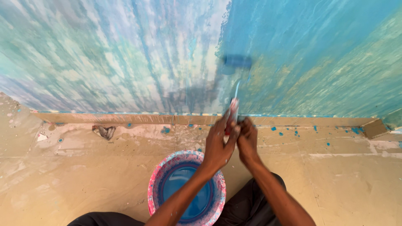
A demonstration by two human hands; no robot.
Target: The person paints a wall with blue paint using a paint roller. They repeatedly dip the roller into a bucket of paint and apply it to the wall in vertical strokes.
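Both hands, left hand and right hand, grip paint roller on wall.

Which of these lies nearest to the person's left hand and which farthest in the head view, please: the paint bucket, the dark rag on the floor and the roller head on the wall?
From the left hand:
1. Paint bucket, just below it, beside the forearm.
2. Roller head, above it on the wall.
3. Dark rag, far off to the left on the floor, near the skirting.
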